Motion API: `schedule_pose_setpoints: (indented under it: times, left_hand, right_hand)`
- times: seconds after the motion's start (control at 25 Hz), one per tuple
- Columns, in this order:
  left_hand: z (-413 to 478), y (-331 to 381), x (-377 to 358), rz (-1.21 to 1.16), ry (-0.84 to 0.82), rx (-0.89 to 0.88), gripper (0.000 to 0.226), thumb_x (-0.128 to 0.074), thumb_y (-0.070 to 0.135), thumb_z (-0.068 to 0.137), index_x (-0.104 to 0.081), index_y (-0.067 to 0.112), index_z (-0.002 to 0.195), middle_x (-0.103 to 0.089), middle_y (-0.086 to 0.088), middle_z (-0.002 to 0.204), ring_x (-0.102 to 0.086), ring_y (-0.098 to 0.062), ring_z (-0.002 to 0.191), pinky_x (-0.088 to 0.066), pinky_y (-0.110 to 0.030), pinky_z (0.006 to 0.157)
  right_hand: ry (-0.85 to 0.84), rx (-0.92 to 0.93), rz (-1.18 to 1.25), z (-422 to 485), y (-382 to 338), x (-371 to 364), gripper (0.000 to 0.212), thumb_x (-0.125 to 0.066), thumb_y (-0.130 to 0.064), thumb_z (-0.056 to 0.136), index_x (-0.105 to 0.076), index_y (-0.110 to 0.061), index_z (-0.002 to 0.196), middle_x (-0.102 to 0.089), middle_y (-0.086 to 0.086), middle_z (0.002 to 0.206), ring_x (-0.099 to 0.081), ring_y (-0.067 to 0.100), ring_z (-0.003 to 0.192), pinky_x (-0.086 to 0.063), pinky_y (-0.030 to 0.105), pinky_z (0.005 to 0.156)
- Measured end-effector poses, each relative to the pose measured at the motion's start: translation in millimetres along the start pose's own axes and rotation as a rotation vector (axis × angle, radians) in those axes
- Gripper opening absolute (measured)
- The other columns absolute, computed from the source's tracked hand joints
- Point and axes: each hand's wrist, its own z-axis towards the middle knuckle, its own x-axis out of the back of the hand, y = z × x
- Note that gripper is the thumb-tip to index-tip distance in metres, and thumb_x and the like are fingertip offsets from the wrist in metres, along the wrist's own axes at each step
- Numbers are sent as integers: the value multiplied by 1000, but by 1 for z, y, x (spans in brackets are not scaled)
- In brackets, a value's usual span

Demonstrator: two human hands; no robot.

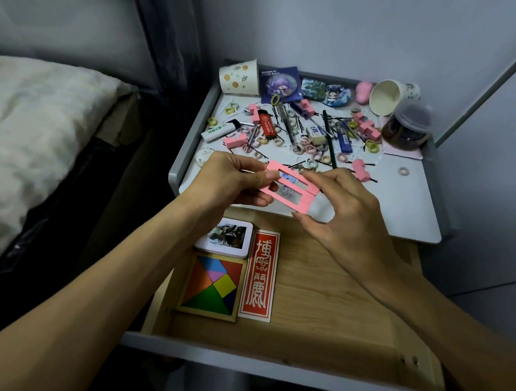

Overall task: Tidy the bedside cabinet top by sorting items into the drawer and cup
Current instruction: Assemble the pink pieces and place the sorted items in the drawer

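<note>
My left hand (236,179) and my right hand (340,206) both pinch a flat pink frame (290,197) with two rectangular openings, held above the front edge of the cabinet top (386,200). Below it the wooden drawer (320,290) stands pulled out. It holds a colourful tangram box (212,286), a red card with white characters (258,274) and a white tin (227,238). A spotted paper cup (238,77) lies on its side at the back left; another paper cup (386,96) lies tipped at the back right.
The cabinet top is strewn with several lighters, pink blocks, small hair rings, hairpins, an eraser, badges and a green pencil (328,139). A clear jar (409,126) leans at the back right. A bed (37,127) lies to the left, walls behind and to the right.
</note>
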Motion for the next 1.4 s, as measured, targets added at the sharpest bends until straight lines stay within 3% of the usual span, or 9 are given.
schedule_pose_setpoints:
  times: [0.16, 0.36, 0.48, 0.6, 0.68, 0.8, 0.96, 1.2, 1.4]
  left_hand:
    - [-2, 0, 3, 40, -19, -3, 14, -69, 7, 86, -72, -3, 95, -75, -14, 81, -67, -14, 54, -54, -17, 52]
    - [-7, 2, 32, 333, -177, 44, 25, -65, 27, 91, -73, 3, 95, -75, -11, 78, -70, -19, 62, -58, -23, 57]
    - [-7, -12, 59, 917, 81, 87, 43, -58, 46, 95, -71, 5, 90, -75, -11, 79, -72, -25, 69, -61, -33, 63]
    - [-11, -29, 74, 1479, 258, 232, 44, -54, 51, 94, -63, 10, 108, -68, -12, 99, -68, -32, 87, -57, -40, 79]
    - [-12, -35, 73, 1436, 165, 336, 32, -55, 42, 94, -66, 12, 99, -67, -7, 82, -70, -26, 74, -58, -36, 70]
    - [-8, -45, 71, 1336, 46, 373, 21, -61, 21, 91, -64, 8, 74, -68, -5, 55, -69, -18, 47, -61, -31, 59]
    - [1, -55, 75, 1330, 1, 345, 14, -65, 14, 88, -65, 6, 77, -68, -5, 51, -69, -17, 46, -61, -30, 54]
    - [8, -59, 78, 1347, -26, 338, 14, -69, 15, 85, -66, 6, 74, -66, -3, 47, -68, -16, 45, -59, -28, 53]
    - [9, -61, 78, 1381, -20, 321, 18, -68, 12, 85, -64, 6, 69, -63, -2, 43, -67, -15, 43, -57, -26, 50]
  right_hand:
    - [-26, 6, 3, 0, -4, -1, 58, -82, -17, 75, -61, -4, 127, -63, 11, 112, -59, 15, 102, -42, 10, 79]
    - [-132, 1, 134, -3, -9, -9, 56, -84, -24, 72, -65, -8, 123, -64, 4, 102, -59, 13, 89, -49, 19, 77]
    - [-382, 50, 211, -25, -16, -29, 60, -83, -30, 71, -63, -14, 125, -61, -3, 102, -57, 8, 87, -49, 16, 77]
    - [-648, 176, 191, -59, -30, -73, 53, -80, -29, 72, -66, -16, 121, -59, -5, 101, -48, 2, 83, -35, 6, 73]
    - [-737, 220, 200, -75, -39, -104, 41, -77, -29, 74, -67, -19, 113, -51, -12, 96, -41, -5, 79, -31, 6, 69]
    - [-789, 252, 218, -83, -47, -136, 31, -73, -32, 80, -65, -23, 108, -52, -12, 101, -48, -3, 84, -46, 15, 73]
    - [-873, 398, 84, -81, -51, -151, 44, -70, -36, 85, -57, -24, 125, -56, -1, 120, -59, 17, 102, -54, 32, 85]
    - [-837, 751, -37, -69, -65, -151, 31, -56, -13, 92, -59, -6, 122, -61, 12, 105, -63, 28, 94, -52, 34, 74]
    - [-884, 670, 17, -71, -62, -156, 36, -52, -9, 93, -53, -9, 129, -57, 11, 112, -62, 28, 95, -55, 36, 75]
